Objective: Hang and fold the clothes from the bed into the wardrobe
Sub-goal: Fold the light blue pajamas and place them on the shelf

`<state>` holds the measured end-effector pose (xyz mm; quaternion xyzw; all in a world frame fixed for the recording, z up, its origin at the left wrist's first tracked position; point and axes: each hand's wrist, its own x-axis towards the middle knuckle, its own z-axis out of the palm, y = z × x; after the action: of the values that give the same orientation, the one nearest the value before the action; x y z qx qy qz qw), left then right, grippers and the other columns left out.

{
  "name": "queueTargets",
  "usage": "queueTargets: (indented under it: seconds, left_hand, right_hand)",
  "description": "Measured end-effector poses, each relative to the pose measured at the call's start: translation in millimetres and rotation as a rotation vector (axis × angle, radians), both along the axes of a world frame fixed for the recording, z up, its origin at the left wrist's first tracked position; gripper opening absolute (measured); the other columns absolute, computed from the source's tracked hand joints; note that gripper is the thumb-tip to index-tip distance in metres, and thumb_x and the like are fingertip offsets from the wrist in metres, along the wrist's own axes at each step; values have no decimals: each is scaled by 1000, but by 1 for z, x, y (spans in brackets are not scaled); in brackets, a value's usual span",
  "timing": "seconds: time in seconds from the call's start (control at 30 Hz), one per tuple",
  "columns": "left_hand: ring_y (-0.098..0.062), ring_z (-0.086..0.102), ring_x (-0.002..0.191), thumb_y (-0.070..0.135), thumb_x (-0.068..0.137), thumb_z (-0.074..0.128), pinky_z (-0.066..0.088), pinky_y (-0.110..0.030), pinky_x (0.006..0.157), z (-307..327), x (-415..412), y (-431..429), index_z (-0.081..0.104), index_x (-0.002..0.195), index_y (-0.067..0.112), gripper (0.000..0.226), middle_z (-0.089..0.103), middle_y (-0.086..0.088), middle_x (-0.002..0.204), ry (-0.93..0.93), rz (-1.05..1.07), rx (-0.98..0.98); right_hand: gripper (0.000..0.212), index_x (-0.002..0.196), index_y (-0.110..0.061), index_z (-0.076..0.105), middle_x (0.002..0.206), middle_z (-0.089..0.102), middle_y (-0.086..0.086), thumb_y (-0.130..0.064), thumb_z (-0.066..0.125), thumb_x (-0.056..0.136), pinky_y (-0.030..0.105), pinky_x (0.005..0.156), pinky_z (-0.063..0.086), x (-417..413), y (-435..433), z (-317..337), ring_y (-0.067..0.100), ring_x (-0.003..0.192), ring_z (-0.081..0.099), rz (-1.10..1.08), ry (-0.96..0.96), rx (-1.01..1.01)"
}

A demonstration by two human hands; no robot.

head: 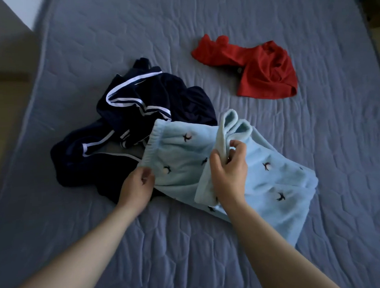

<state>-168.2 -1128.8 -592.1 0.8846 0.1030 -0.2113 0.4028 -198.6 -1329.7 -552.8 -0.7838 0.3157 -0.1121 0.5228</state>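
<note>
Head view: 3 garments are spread on a grey-blue quilted bed cover (210, 241). A pale blue fleece garment with small dark embroidered motifs (273, 183) is held by both hands. Its elastic-edged corner is pinched by the left hand (136, 185), fingers curled on the fabric. A raised fold is gripped between thumb and fingers of the right hand (228, 166). Just beyond the left fingers, a crumpled navy garment with white stripes (139, 102) is partly overlapped by the fleece. A crumpled red garment (257, 69) lies well apart, beyond the right fingers.
</note>
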Motion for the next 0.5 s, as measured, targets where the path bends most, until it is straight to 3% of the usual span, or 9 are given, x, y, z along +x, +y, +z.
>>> queueTargets:
  seconds: [0.1,0.2,0.37,0.5]
  left_hand:
    - [-22,61,90,22,97,49,41,-27,75,-9,19,14,61,111,9,23,63,-1,98,7,45,-57]
    - [-24,62,85,27,98,47,44,-31,71,-18,30,29,61,95,19,16,63,4,84,-6,55,-65]
    - [-25,63,92,28,97,49,51,-48,87,-29,42,51,60,91,21,15,66,-3,92,20,124,-80]
    - [-25,62,92,30,97,48,51,-45,87,-35,52,60,61,91,19,18,66,-3,92,38,133,-81]
  right_hand:
    - [24,101,-31,41,70,57,-15,-31,58,85,10,50,40,17,31,-9,0,63,56,69,-15,2]
    - [29,109,-27,40,63,55,-10,-30,58,87,8,50,37,33,58,-27,-6,66,54,155,103,16]
    - [34,116,-26,37,69,54,-11,-27,56,88,-4,62,32,52,85,-50,-17,70,49,206,182,39]
    - [36,119,-31,38,72,53,-13,-32,58,89,4,56,37,59,91,-61,-13,71,52,275,209,52]
